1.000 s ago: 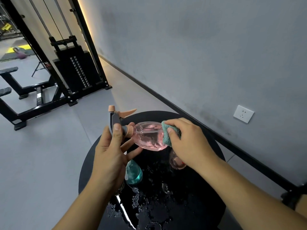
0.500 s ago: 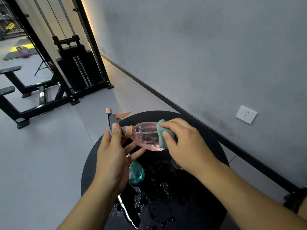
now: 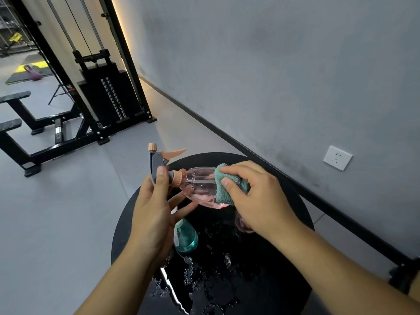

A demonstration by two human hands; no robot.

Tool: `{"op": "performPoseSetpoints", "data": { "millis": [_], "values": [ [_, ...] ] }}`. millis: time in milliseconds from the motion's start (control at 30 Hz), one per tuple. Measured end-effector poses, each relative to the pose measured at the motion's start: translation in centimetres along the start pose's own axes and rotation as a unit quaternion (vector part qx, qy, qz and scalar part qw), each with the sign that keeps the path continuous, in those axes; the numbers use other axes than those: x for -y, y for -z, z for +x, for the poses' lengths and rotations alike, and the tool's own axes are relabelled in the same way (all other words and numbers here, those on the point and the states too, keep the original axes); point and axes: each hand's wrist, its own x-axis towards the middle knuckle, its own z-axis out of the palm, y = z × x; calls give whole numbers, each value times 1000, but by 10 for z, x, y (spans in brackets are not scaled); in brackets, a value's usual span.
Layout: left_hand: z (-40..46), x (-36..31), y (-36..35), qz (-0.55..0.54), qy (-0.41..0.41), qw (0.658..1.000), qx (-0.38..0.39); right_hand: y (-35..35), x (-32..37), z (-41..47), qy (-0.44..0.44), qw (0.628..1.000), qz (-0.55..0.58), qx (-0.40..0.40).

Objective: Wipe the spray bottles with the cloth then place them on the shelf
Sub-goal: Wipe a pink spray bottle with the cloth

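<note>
A clear pink spray bottle (image 3: 200, 185) with a grey and peach trigger head lies sideways in the air above a round black table (image 3: 293, 201). My left hand (image 3: 154, 214) grips its neck and head, thumb on the grey part. My right hand (image 3: 256, 196) pinches a teal cloth (image 3: 223, 189) and presses it against the bottle's body. A teal spray bottle (image 3: 185, 237) stands on the table below my left hand, partly hidden. Another pinkish bottle (image 3: 242, 223) shows just under my right wrist.
Water drops and puddles (image 3: 204, 280) cover the black tabletop. A grey wall with a white socket (image 3: 337, 158) runs along the right. A black cable weight machine (image 3: 102, 96) and bench frames (image 3: 18, 123) stand on the grey floor at the left.
My right hand has slid the cloth leftward along the pink bottle's body, toward its neck. My left hand keeps its hold on the sprayer head.
</note>
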Motion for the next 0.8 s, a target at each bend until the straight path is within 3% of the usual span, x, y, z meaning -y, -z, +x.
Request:
{"op": "performPoseSetpoints", "data": {
  "millis": [167,500,800],
  "values": [
    [1,-2,2,12,-15,999,-28,-3,4,-5,8,999,30,18],
    [6,-2,9,-41,32,999,10,5,1,2,-30,997,76,-14],
    [6,-3,0,-67,41,996,-35,-3,1,-6,21,998,59,-30]
  ]
}}
